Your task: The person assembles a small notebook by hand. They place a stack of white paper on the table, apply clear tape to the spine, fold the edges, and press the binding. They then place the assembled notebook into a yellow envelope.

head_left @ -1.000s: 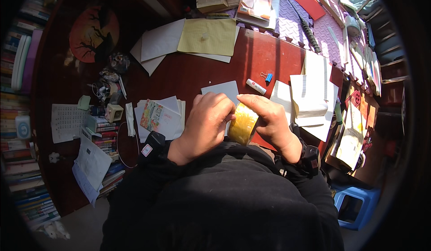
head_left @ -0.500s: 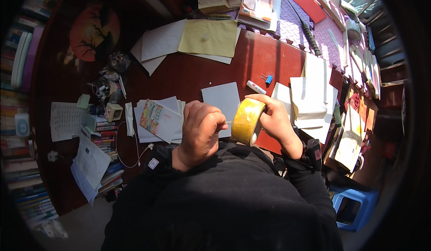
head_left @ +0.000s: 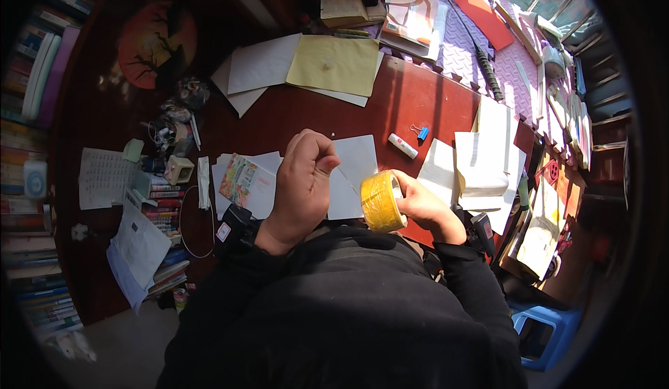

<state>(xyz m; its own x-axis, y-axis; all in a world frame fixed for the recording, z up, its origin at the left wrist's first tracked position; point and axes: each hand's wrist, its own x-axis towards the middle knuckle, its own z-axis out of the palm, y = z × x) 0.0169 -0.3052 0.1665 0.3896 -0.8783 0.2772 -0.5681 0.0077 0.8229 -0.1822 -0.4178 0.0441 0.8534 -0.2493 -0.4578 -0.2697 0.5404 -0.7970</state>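
My right hand [head_left: 431, 206] grips a wide roll of yellow packing tape [head_left: 382, 202] from its right side, with fingers reaching to its core. The roll is tilted above the near part of the desk, in front of my body. To its left, my left hand [head_left: 301, 183] is raised with the fingers bent and pressed together. Whatever those fingers may hold is hidden. A sheet of white paper [head_left: 354, 153] lies on the desk behind and between the two hands. Beside my left hand is a colourful printed card [head_left: 238, 180] on a stack of white papers.
On the red-brown desk [head_left: 411, 86] lie a white tube [head_left: 403, 146] and a blue binder clip [head_left: 420, 133]. Loose papers [head_left: 486, 169] lie at right, a yellowish sheet [head_left: 331, 67] at the back. Books [head_left: 164, 211] stand left; a blue stool [head_left: 547, 333] is at lower right.
My left hand has moved slightly left and turned upward, away from the roll. The tape roll has turned in my right hand. The whole view has shifted a little.
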